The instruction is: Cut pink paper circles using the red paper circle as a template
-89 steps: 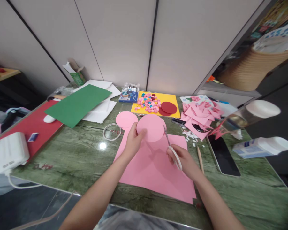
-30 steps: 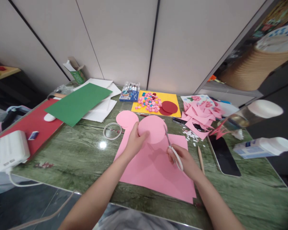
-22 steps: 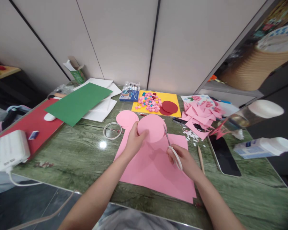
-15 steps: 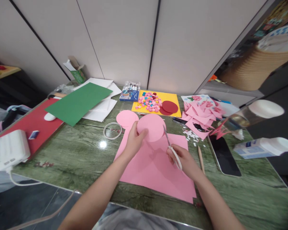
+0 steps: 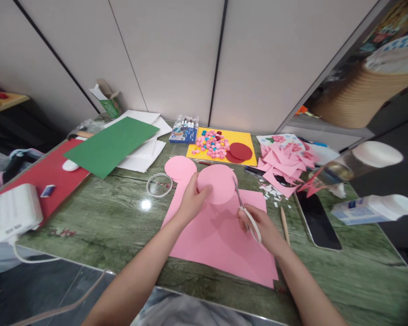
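My left hand (image 5: pixel 189 202) pinches the left edge of a pink paper disc (image 5: pixel 220 182), held just above the large pink sheet (image 5: pixel 220 240) on the green table. White-handled scissors (image 5: pixel 247 213) are gripped in my right hand (image 5: pixel 261 226), their blades pointing up at the disc's right edge. A second pink disc (image 5: pixel 179 167) lies flat to the left, beyond my left hand.
A white tape ring (image 5: pixel 159 184) lies left of the sheet. Behind are a yellow sheet (image 5: pixel 248 159) with small beads and dark red discs, a marker box (image 5: pixel 184 131), green paper (image 5: pixel 111 145). Pink scraps (image 5: pixel 285 162), a pencil (image 5: pixel 284 219), a phone (image 5: pixel 317 219) and bottles are at right.
The disc has turned and shifted slightly right in my left hand, while the scissors have crept along its right edge. Everything else on the table has stayed put.
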Available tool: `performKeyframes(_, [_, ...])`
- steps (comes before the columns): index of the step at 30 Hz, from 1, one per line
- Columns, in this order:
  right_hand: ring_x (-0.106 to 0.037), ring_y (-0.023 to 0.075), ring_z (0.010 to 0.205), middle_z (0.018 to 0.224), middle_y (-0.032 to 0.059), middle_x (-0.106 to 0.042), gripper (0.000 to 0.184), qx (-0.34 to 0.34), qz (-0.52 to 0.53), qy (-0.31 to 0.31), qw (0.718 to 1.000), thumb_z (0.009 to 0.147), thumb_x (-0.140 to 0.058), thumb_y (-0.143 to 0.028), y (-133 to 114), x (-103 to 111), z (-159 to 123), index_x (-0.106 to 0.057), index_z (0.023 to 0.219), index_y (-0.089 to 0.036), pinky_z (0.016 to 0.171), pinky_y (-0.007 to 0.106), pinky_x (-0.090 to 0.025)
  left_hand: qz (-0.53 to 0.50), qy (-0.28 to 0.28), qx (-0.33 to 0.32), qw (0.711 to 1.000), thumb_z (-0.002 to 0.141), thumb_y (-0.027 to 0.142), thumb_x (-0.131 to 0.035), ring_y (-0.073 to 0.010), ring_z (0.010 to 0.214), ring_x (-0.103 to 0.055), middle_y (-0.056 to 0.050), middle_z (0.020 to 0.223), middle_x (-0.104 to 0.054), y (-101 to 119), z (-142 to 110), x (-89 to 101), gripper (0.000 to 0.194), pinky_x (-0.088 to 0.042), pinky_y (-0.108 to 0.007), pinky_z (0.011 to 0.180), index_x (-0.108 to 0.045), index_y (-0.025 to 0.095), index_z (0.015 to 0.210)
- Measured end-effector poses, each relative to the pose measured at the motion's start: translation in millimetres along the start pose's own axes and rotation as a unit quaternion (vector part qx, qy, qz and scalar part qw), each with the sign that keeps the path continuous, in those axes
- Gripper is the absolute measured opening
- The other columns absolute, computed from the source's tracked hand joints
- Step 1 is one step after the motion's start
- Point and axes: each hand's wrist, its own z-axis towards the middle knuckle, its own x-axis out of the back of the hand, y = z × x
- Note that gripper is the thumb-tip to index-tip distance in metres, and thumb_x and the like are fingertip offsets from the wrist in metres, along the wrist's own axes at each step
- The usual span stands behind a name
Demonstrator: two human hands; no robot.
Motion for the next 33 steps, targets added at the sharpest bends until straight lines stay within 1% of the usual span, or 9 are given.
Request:
performKeyframes(4, [-0.045,0.0119,0.056,0.059,-0.0036,-0.047,0.030,-0.003,-0.011,0.003,1.000,0.089,-0.044,-0.041,1.3,-0.8,1.0,-0.047,0.071,-0.019,0.056,0.025,-0.035,-0.013,0.015,0.009,1.000,0.076,0.023,-0.055,-0.0138,0.076,-0.048,0.000,0.084,-0.051,0.7,1.5,0.3,0.017,-0.040,-0.023,0.066,-0.049,0.017,0.091])
performKeyframes(9, [-0.044,0.0115,0.055,0.057,-0.0041,-0.046,0.031,-0.014,-0.018,0.005,1.000,0.089,-0.044,-0.042,-3.0,-2.5,1.8,-0.046,0.068,-0.019,0.055,0.025,-0.035,-0.034,0.018,0.015,0.999,0.078,0.024,-0.054,-0.0139,0.077,-0.049,-0.001,0.086,-0.051,-2.6,2.0,0.4,0.019,-0.041,-0.023,0.067,-0.049,0.017,0.095])
performKeyframes(14, [-0.044,0.0114,0.054,0.056,-0.0041,-0.046,0.033,-0.015,-0.024,0.005,1.000,0.088,-0.045,-0.042,-5.9,-2.6,1.9,-0.045,0.064,-0.019,0.055,0.024,-0.034,-0.039,0.029,0.012,0.999,0.080,0.026,-0.053,-0.0140,0.079,-0.050,-0.001,0.087,-0.052,-3.8,2.2,-0.8,0.018,-0.041,-0.023,0.068,-0.050,0.017,0.095])
performKeyframes(17, [-0.044,0.0114,0.053,0.055,-0.0039,-0.046,0.033,-0.020,-0.020,0.005,1.000,0.088,-0.045,-0.042,-4.7,-2.7,2.0,-0.045,0.064,-0.019,0.054,0.024,-0.034,-0.053,0.026,0.013,0.998,0.078,0.025,-0.056,-0.0156,0.084,-0.052,-0.002,0.091,-0.053,-1.7,1.9,-2.2,0.023,-0.042,-0.025,0.071,-0.049,0.017,0.098])
performKeyframes(20, [-0.045,0.0117,0.054,0.056,-0.0036,-0.047,0.032,-0.016,-0.012,0.010,1.000,0.087,-0.046,-0.043,-3.4,-2.6,1.5,-0.047,0.066,-0.019,0.054,0.024,-0.035,-0.039,0.024,0.006,0.999,0.074,0.024,-0.060,-0.0174,0.088,-0.053,-0.003,0.095,-0.055,0.0,1.3,-3.3,0.029,-0.044,-0.027,0.073,-0.048,0.016,0.100])
performKeyframes(27, [-0.045,0.0123,0.057,0.060,-0.0027,-0.048,0.029,-0.007,0.025,-0.007,1.000,0.088,-0.044,-0.043,-3.7,-2.1,1.0,-0.051,0.076,-0.018,0.057,0.025,-0.036,-0.017,-0.008,0.006,1.000,0.075,0.021,-0.057,-0.0180,0.090,-0.052,-0.003,0.094,-0.053,-3.1,-0.8,-2.9,0.027,-0.043,-0.027,0.076,-0.048,0.017,0.100])
performKeyframes(33, [-0.046,0.0129,0.057,0.061,-0.0024,-0.048,0.030,-0.008,0.012,-0.003,1.000,0.088,-0.043,-0.045,-2.6,-3.0,1.9,-0.051,0.077,-0.018,0.056,0.025,-0.036,-0.010,-0.004,0.003,1.000,0.075,0.020,-0.056,-0.0178,0.089,-0.052,-0.002,0.093,-0.053,-3.0,-0.8,-3.7,0.027,-0.043,-0.027,0.075,-0.048,0.017,0.100])
